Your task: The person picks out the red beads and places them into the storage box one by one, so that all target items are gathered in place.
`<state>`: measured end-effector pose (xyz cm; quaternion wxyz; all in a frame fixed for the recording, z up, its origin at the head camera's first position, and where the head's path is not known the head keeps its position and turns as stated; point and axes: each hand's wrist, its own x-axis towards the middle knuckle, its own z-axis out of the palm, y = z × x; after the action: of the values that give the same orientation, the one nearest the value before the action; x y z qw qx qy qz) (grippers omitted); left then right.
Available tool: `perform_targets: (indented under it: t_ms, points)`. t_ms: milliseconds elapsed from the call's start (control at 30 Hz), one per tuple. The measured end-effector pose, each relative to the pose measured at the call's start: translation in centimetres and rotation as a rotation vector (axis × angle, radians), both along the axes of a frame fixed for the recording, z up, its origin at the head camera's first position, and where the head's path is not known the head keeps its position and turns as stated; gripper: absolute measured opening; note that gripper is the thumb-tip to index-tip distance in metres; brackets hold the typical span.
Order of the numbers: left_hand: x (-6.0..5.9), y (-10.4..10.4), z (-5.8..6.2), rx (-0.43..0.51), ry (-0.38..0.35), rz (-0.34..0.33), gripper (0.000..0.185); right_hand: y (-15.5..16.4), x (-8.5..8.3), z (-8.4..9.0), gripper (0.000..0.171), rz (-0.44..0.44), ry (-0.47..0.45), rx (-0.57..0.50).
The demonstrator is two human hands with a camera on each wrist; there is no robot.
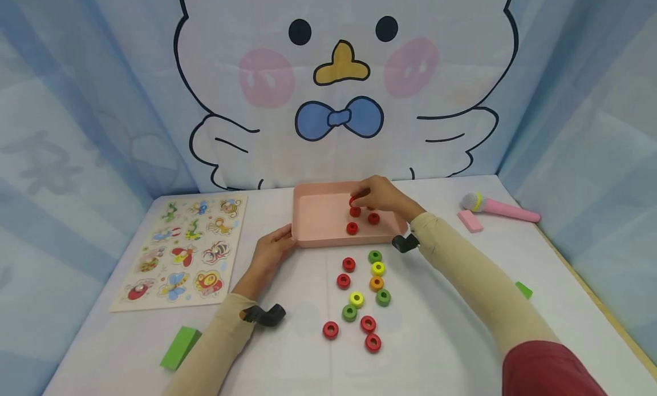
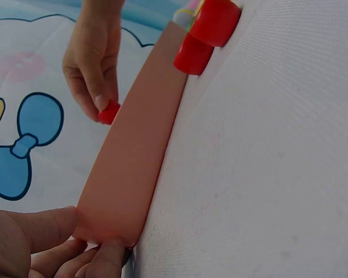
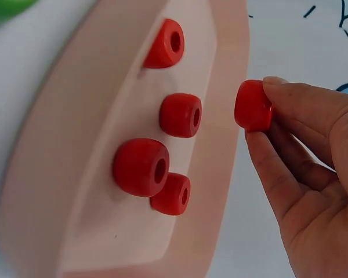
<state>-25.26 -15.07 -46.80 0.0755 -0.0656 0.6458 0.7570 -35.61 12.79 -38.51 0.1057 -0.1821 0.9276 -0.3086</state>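
Note:
A red bead (image 3: pixel 253 105) is pinched between the thumb and fingers of my right hand (image 1: pixel 381 195), above the pink tray (image 1: pixel 319 216). Several other red beads (image 3: pixel 133 167) lie inside the tray toward its right side, their holes showing. My left hand (image 1: pixel 272 254) grips the tray's near left corner; in the left wrist view its thumb is at the rim and its fingers lie lower on the corner. In front of the tray, loose ring-shaped beads are scattered on the white table: red (image 1: pixel 331 330), green (image 1: pixel 382 297), yellow (image 1: pixel 356 299) and one orange bead (image 1: pixel 376 283).
An insect picture board (image 1: pixel 195 230) lies at the left, with a green block (image 1: pixel 181 348) nearer me. At the right are a pink toy microphone (image 1: pixel 505 209), a pink block (image 1: pixel 470 221) and a green piece (image 1: pixel 524 290). A cartoon-printed curtain (image 1: pixel 339 156) hangs behind the table.

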Motion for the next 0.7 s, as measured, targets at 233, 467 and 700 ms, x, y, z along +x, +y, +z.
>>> perform_targets:
  t_ms: [233, 467, 700]
  points:
    - [0.0, 0.0, -0.1, 0.000, 0.004, 0.022, 0.047, -0.6, -2.6, -0.4, 0.028, -0.057, -0.019, 0.016]
    - [0.0, 0.1, -0.2, -0.005, -0.001, 0.021, 0.047, -0.3, -3.7, -1.4, 0.027, -0.090, -0.078, 0.031]
    - [0.1, -0.1, -0.1, -0.007, 0.015, 0.025, 0.048, -0.8, -4.6, -1.6, 0.026, -0.090, -0.067, 0.053]
